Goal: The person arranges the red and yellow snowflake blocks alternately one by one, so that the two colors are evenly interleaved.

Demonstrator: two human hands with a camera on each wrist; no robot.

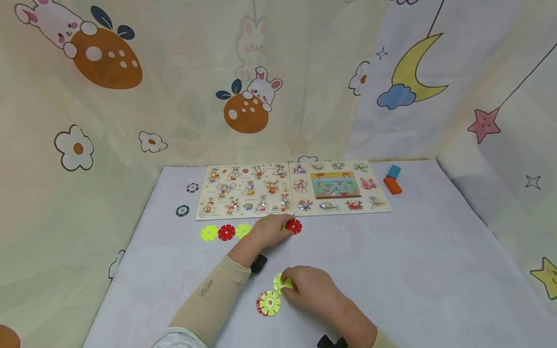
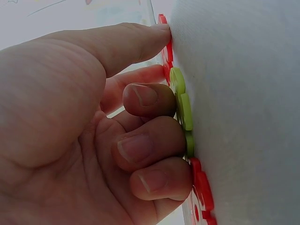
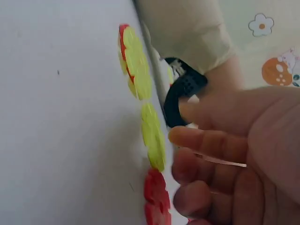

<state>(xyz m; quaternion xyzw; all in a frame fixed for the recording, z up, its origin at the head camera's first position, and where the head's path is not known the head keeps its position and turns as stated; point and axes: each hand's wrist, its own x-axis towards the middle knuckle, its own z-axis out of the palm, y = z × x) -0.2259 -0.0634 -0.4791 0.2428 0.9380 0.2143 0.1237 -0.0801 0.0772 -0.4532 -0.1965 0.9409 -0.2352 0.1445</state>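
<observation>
My left hand reaches over a row of toothed plastic snowflake discs. Its thumb and index fingertip pinch the edges of a red snowflake disc at the row's right end, while the other fingertips touch a yellow-green disc and another red disc. Closer to me, my right hand is over a loose yellow-green disc. The right wrist view shows its fingers loosely bent, slightly off that disc, with a red disc beside it. Next to these lies a yellow-green disc on top of a red one.
Two picture puzzle boards stand side by side along the back of the white table. Orange and blue blocks lie at the back right, two round chips at the left. Printed cloth walls surround the table.
</observation>
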